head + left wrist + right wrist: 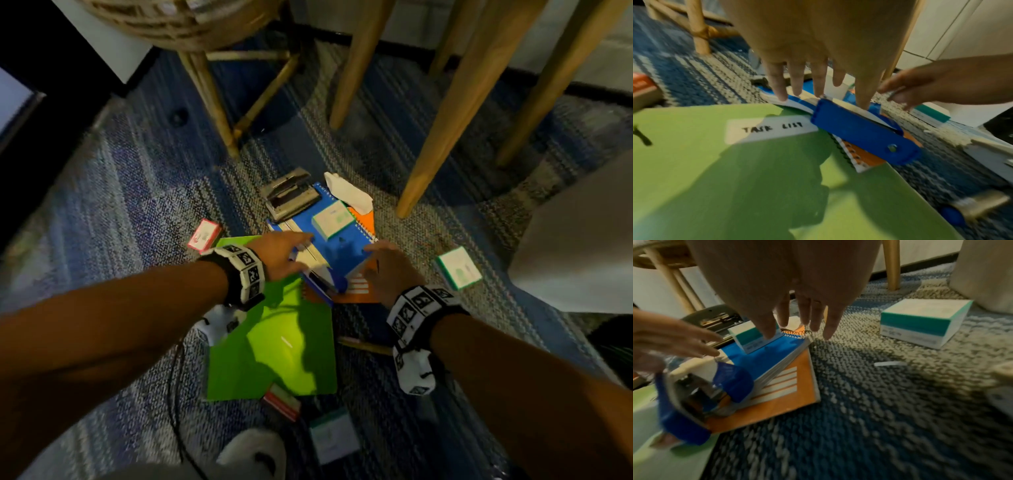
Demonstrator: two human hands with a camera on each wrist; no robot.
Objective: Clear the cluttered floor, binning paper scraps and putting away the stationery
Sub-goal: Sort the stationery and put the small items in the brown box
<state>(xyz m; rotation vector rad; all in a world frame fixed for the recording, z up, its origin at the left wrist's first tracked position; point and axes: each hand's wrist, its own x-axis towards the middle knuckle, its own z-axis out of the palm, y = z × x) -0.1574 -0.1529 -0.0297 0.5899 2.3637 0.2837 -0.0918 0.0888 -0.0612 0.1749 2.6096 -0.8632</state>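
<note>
A blue spiral notebook (337,245) lies on an orange notebook (358,293), partly over a green folder (274,346) labelled "TASK LIST" (772,129). A blue stapler (325,284) lies across their near edge. On the blue notebook stand a white-and-teal box (332,219) and a grey hole punch (287,198). My left hand (287,251) has its fingers straight, and the fingertips (782,95) touch the notebook's left edge by the stapler (863,131). My right hand (385,263) hovers with spread, straight fingers (768,332) over the notebook's right corner, holding nothing.
A crumpled white paper (349,192) lies behind the notebooks. More small boxes lie on the carpet: teal (459,263), red (205,234), red (282,401) and white (334,435). A pencil (366,346) lies near my right wrist. Wooden chair legs (442,137) and a rattan stool (212,92) stand behind.
</note>
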